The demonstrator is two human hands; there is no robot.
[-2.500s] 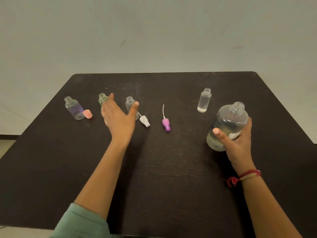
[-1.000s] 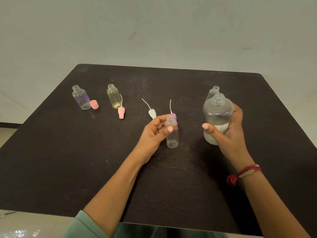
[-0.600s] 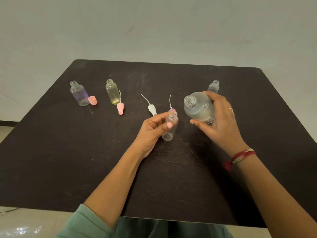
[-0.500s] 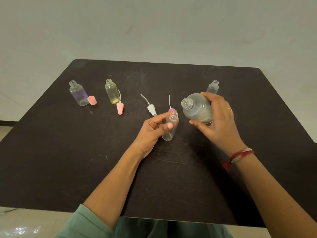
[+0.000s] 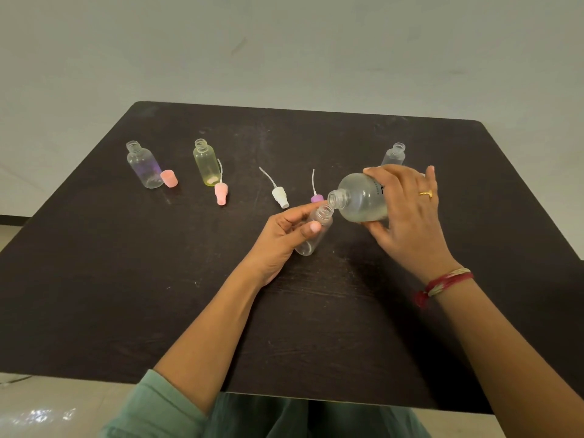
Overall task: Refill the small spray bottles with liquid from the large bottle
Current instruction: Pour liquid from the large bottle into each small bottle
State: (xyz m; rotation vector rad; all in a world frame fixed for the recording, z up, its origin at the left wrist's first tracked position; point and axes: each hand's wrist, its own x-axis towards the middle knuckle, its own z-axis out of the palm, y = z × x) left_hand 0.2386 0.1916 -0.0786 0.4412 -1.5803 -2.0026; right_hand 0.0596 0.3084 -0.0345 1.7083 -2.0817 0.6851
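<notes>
Head view. The right hand [image 5: 407, 216] is gripping the large bottle [image 5: 360, 197], a rounded clear plastic vessel, and is holding it tipped on its side so that its threaded mouth is pointing left, just above the open neck of the small bottle [image 5: 316, 230]. The left hand [image 5: 281, 238] is clasping this slim clear cylinder between thumb and fingers [image 5: 311, 227], tilting it over the dark, matte table [image 5: 94, 279]. Clear liquid is pooling along the large bottle's lower wall. Farther back, a purple-tinted bottle [image 5: 143, 167] and a yellow bottle [image 5: 205, 162] are standing uncapped; a clear bottle [image 5: 393, 154] is showing behind the right hand. A pink cap [image 5: 169, 178], a pink sprayer [image 5: 220, 191], a white sprayer [image 5: 279, 196] and a purple sprayer [image 5: 316, 197] are lying on the table.
</notes>
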